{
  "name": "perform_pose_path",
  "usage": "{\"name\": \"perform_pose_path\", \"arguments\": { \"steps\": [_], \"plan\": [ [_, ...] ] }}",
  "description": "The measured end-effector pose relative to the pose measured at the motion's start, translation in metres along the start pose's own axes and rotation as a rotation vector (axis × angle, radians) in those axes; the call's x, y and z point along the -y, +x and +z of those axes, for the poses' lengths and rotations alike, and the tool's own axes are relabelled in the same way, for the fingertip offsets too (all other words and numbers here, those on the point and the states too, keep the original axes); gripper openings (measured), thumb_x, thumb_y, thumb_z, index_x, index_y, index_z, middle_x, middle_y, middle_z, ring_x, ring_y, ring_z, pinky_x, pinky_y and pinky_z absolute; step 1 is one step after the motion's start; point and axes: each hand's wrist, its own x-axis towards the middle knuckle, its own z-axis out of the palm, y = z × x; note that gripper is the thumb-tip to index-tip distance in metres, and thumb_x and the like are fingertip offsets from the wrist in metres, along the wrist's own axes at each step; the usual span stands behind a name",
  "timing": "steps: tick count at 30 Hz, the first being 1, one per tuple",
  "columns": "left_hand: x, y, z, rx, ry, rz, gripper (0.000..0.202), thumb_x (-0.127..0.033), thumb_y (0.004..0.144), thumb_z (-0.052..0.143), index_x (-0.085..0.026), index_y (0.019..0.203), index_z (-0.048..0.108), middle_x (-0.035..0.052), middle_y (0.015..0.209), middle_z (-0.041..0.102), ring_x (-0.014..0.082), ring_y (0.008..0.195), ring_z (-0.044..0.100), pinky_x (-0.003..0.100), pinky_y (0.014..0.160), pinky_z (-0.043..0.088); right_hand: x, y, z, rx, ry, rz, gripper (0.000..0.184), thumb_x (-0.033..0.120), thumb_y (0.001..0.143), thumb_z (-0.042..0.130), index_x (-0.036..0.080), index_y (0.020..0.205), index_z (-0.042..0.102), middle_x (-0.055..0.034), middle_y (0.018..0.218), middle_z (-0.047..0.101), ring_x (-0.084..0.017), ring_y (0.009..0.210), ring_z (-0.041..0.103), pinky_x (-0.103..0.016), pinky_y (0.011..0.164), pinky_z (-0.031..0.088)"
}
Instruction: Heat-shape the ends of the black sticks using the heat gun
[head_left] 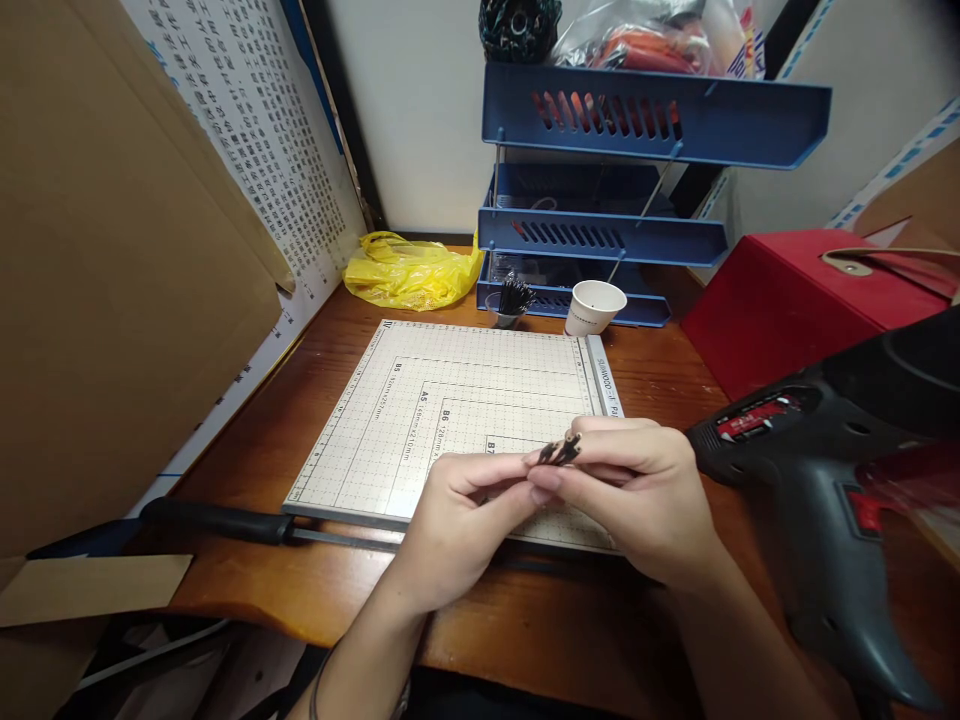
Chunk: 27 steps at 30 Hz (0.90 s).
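Note:
My left hand (459, 530) and my right hand (649, 490) meet above the near right part of a paper trimmer (375, 440) with a printed grid. Between their pinched fingertips is a small black-and-tan piece (561, 450); its exact kind is too small to make out. Thumbs and forefingers of both hands close on it. Along the trimmer's near edge lies its long blade arm with a black handle (217, 520). Behind the trimmer stands a small cup of thin black pieces (514, 297), beside a white paper cup (595, 307).
Blue stacked trays (600, 235) stand at the back, with bagged things on top. A yellow plastic bag (412, 272) lies left of them. On the right are a red box (787, 300) and a dark heat gun or drill-like tool (817, 480). Cardboard (127, 260) walls the left side.

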Motion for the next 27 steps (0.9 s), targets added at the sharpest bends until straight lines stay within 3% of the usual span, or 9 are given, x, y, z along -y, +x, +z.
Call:
{"name": "perform_pose_path", "arguments": {
  "steps": [3, 6, 10, 15, 20, 27],
  "plan": [
    [0.0007, -0.0001, 0.0011, -0.014, -0.051, -0.044, 0.011, -0.024, 0.095, 0.076, -0.025, 0.099, 0.086, 0.0005, 0.085, 0.080, 0.0114, 0.080, 0.073, 0.017, 0.079, 0.057, 0.0006, -0.0001, -0.0015, -0.008, 0.045, 0.104, 0.023, 0.029, 0.084, 0.081, 0.019, 0.064, 0.079, -0.0033, 0.059, 0.064, -0.013, 0.057, 0.060, -0.024, 0.051, 0.044],
    [0.0016, -0.0007, 0.0019, -0.030, -0.083, -0.074, 0.015, -0.023, 0.095, 0.075, -0.023, 0.106, 0.085, 0.0037, 0.089, 0.082, 0.0136, 0.081, 0.076, 0.019, 0.079, 0.060, 0.0004, -0.0001, -0.0023, -0.045, 0.089, 0.193, 0.022, 0.034, 0.080, 0.085, 0.019, 0.065, 0.079, -0.0030, 0.059, 0.064, -0.015, 0.060, 0.061, -0.024, 0.053, 0.045],
    [0.0017, -0.0013, 0.0019, -0.031, -0.064, -0.074, 0.018, -0.022, 0.095, 0.075, -0.021, 0.110, 0.084, 0.0053, 0.090, 0.083, 0.0141, 0.081, 0.077, 0.020, 0.080, 0.061, -0.0009, 0.0016, -0.0029, -0.013, 0.248, 0.309, 0.026, 0.033, 0.078, 0.087, 0.019, 0.060, 0.074, -0.0002, 0.055, 0.062, -0.011, 0.054, 0.055, -0.021, 0.048, 0.040],
    [0.0018, -0.0016, 0.0025, -0.029, -0.053, -0.117, 0.018, -0.023, 0.096, 0.074, -0.021, 0.111, 0.083, 0.0056, 0.094, 0.084, 0.0133, 0.080, 0.078, 0.019, 0.079, 0.061, -0.0048, 0.0029, -0.0036, 0.006, 0.444, 0.437, 0.040, 0.037, 0.086, 0.081, 0.018, 0.054, 0.068, 0.0031, 0.050, 0.055, -0.005, 0.048, 0.040, -0.019, 0.048, 0.035],
    [0.0046, -0.0021, 0.0035, -0.068, -0.078, -0.162, 0.020, -0.024, 0.092, 0.078, -0.017, 0.111, 0.082, 0.0071, 0.094, 0.084, 0.0163, 0.083, 0.080, 0.022, 0.082, 0.063, -0.0061, 0.0033, -0.0028, 0.013, 0.570, 0.506, 0.036, 0.038, 0.086, 0.082, 0.017, 0.058, 0.071, 0.0060, 0.047, 0.041, -0.004, 0.047, 0.025, -0.020, 0.046, 0.029],
    [0.0055, -0.0016, 0.0035, -0.007, -0.091, -0.205, 0.040, -0.017, 0.083, 0.086, -0.018, 0.122, 0.077, 0.0071, 0.103, 0.083, 0.0215, 0.100, 0.079, 0.026, 0.089, 0.063, -0.0043, 0.0053, -0.0014, -0.069, 0.564, 0.528, 0.034, 0.036, 0.082, 0.084, 0.016, 0.058, 0.071, 0.0063, 0.048, 0.033, -0.004, 0.048, 0.022, -0.021, 0.043, 0.022]
  ]
}}
